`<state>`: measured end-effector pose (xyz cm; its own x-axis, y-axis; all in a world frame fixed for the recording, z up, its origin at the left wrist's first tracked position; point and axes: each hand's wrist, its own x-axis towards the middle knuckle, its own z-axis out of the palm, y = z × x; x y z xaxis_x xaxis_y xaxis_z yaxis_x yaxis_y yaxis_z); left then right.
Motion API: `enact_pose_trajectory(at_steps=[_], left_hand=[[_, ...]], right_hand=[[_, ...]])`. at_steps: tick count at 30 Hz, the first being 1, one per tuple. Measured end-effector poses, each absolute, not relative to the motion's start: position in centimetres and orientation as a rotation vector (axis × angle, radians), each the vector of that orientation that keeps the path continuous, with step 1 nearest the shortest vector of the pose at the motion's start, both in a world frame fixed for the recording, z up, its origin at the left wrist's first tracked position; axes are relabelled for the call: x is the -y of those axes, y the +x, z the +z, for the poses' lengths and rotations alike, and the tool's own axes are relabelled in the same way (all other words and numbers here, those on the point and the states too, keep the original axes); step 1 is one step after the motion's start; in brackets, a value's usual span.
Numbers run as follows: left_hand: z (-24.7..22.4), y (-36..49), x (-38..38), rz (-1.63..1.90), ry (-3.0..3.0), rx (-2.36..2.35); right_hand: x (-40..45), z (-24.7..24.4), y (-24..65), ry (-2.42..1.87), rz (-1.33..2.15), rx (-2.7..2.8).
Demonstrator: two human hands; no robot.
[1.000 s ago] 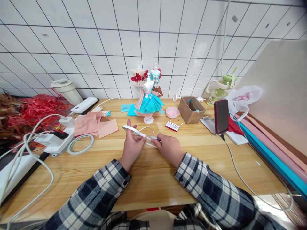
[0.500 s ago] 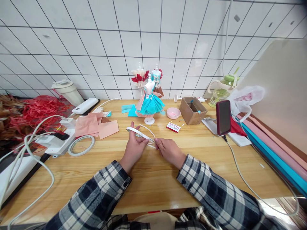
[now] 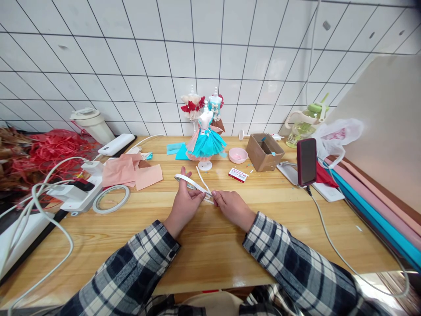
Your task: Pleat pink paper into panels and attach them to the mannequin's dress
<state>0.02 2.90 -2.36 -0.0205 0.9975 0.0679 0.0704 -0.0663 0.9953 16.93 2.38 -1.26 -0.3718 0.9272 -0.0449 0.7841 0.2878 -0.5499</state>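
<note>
1. Above the wooden table, left hand: fingers are pinching white tape roll.
2. Just beside, right hand: fingers are curling closed, their hold unclear.
3. Beyond, dressed mannequin standing upright.

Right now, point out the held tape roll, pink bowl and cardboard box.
Held tape roll (image 3: 194,184), head view: white outer band.
Pink bowl (image 3: 238,160), head view: front wall.
Cardboard box (image 3: 271,162), head view: front wall.

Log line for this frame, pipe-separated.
left hand: holding white tape roll | right hand: closed, contents unclear | white strip: near both hands | front mannequin: upright beyond hands | pink bowl: beside cardboard box
</note>
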Motion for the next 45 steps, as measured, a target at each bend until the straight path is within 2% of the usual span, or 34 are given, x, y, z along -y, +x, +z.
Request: enact_pose_trajectory(at_steps=[18,34,45], left_hand=[[-2.2,0.1,-2.9,1.256,1.255,-1.298],[-2.4,0.2,-2.8,1.229,1.357,-1.384],[-3.0,-0.3,-3.5,1.202,1.246,-1.392]], right_hand=[[-2.5,-1.3,16.9,-1.544,0.793,2.21],[-2.0,-1.4,16.3,-1.646,0.634,2.32],[-2.2,-2.3,16.2,-1.563,0.6,2.292]])
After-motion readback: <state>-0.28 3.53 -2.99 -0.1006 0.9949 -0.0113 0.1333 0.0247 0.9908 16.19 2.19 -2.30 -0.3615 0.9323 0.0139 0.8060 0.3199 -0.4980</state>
